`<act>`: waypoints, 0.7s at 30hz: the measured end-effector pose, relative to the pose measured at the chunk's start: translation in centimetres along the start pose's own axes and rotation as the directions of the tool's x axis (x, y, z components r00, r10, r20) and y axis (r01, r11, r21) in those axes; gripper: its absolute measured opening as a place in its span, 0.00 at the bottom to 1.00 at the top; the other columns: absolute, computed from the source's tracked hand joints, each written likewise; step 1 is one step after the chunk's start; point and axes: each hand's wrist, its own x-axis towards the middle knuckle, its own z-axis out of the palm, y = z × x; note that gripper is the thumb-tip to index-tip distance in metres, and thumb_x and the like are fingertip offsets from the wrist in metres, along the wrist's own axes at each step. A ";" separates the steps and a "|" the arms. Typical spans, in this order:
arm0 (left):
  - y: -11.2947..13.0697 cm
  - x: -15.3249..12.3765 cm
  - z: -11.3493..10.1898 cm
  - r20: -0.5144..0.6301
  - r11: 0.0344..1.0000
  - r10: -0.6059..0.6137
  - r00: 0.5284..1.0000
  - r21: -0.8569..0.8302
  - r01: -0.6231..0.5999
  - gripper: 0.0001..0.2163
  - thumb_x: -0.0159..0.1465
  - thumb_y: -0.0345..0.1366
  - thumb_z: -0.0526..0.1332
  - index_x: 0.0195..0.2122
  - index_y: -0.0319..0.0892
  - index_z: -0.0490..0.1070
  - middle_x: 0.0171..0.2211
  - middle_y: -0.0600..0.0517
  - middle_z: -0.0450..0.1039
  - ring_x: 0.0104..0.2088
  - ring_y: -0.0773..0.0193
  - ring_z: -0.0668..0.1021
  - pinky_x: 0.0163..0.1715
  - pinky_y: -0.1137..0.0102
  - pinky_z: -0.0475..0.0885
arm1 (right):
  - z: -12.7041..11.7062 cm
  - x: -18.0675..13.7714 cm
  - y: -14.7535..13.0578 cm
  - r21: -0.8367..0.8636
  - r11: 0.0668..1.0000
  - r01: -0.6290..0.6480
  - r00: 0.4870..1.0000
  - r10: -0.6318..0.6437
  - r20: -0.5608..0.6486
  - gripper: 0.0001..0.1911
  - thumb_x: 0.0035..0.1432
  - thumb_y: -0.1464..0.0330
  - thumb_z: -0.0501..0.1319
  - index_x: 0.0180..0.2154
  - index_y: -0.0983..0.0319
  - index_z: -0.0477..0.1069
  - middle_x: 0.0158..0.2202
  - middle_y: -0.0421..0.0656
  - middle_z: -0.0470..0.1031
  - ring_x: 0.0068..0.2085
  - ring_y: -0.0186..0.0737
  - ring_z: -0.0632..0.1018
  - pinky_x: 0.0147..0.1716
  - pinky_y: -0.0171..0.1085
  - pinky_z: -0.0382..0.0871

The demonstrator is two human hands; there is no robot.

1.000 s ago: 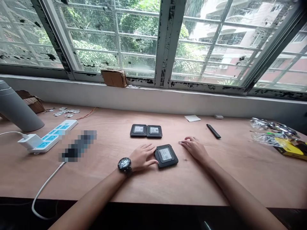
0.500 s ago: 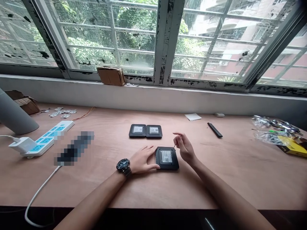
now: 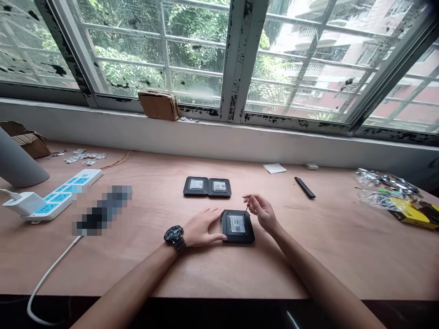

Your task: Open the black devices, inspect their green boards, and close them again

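Note:
A black square device with a white printed label lies flat on the table in front of me. My left hand, with a black watch on its wrist, grips its left side, thumb at the near corner and fingers by the far corner. Over its far right corner, my right hand pinches a thin screwdriver-like tool. The tool stands tilted, its tip at that corner; whether it sits in a screw is too small to tell. Two similar black devices lie side by side beyond, labels up.
A white power strip with a plugged-in adapter and a blurred dark object lie left. White paper, a black bar, plastic bags and a yellow-black box are right. The window sill holds a cardboard box.
The view has shifted slightly. My right hand has turned a little, its extended finger now more curled above the tool. My left hand and the device stay together in place.

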 end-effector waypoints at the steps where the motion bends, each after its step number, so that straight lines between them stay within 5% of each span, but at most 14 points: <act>1: -0.1 -0.1 -0.2 -0.014 1.000 -0.009 1.000 -0.016 0.008 0.38 0.64 0.58 0.64 0.69 0.42 0.58 0.65 0.40 0.65 0.64 0.47 0.70 0.64 0.55 0.65 | -0.1 0.1 -0.1 0.002 1.000 -0.002 1.000 0.002 0.010 0.18 0.66 0.51 0.59 0.42 0.59 0.74 0.39 0.44 0.74 0.28 0.35 0.69 0.25 0.36 0.67; 5: -1.5 -0.5 -1.0 -0.097 0.994 -0.107 0.989 -0.037 0.104 0.33 0.66 0.56 0.63 0.66 0.41 0.64 0.64 0.41 0.67 0.63 0.49 0.72 0.62 0.56 0.68 | -0.1 0.5 -0.8 0.065 0.998 0.000 0.996 0.006 -0.088 0.16 0.60 0.55 0.67 0.35 0.59 0.68 0.39 0.45 0.78 0.25 0.32 0.68 0.21 0.34 0.63; 9: -3.0 -0.9 -1.7 -0.130 0.981 -0.193 0.973 -0.037 0.190 0.26 0.68 0.53 0.62 0.61 0.42 0.71 0.60 0.44 0.72 0.60 0.51 0.75 0.59 0.59 0.70 | 1.5 1.0 -1.2 0.121 0.989 0.090 0.967 -0.058 -0.247 0.14 0.66 0.54 0.62 0.39 0.56 0.64 0.32 0.39 0.75 0.26 0.34 0.69 0.23 0.34 0.63; 15: -2.9 -0.9 -2.2 -0.142 0.958 -0.287 0.947 -0.071 0.280 0.21 0.70 0.48 0.59 0.61 0.46 0.71 0.49 0.50 0.81 0.48 0.57 0.82 0.47 0.67 0.75 | 5.2 1.6 -0.6 0.101 0.985 0.141 0.985 -0.130 -0.109 0.09 0.70 0.57 0.58 0.41 0.56 0.65 0.30 0.38 0.72 0.32 0.37 0.73 0.29 0.36 0.66; 21: -2.6 -0.9 -2.4 -0.167 0.963 -0.268 0.949 -0.044 0.264 0.19 0.70 0.47 0.60 0.58 0.47 0.74 0.47 0.51 0.82 0.43 0.59 0.82 0.44 0.68 0.74 | 5.8 1.7 0.0 0.075 0.985 0.155 0.985 -0.148 -0.086 0.09 0.70 0.58 0.57 0.42 0.56 0.65 0.31 0.39 0.72 0.32 0.37 0.74 0.31 0.37 0.67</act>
